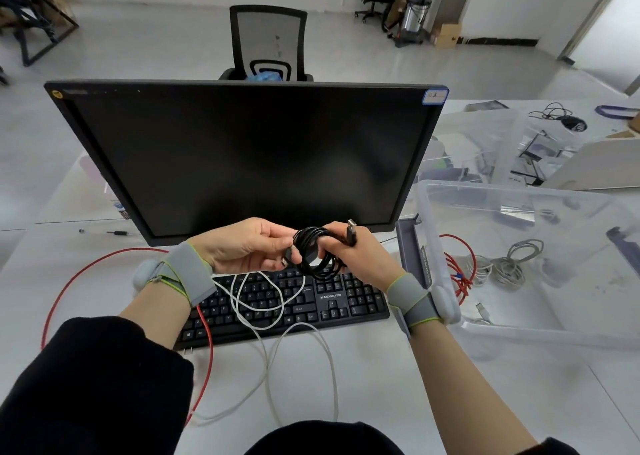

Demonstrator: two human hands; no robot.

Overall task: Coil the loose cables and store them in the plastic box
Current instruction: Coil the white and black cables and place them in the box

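Note:
A black cable is wound into a small coil above the keyboard. My right hand grips the coil, and a USB plug sticks up past its fingers. My left hand pinches the cable's other end against the coil. A white cable lies in loose loops over the keyboard and the table in front of me. A red cable curves across the table on the left and runs under my left wrist. The clear plastic box stands to the right and holds grey coiled cables and a red bundle.
A black monitor stands right behind my hands, with a black keyboard below them. Clear plastic bags and a lid lie at the back right. A black office chair stands behind the table.

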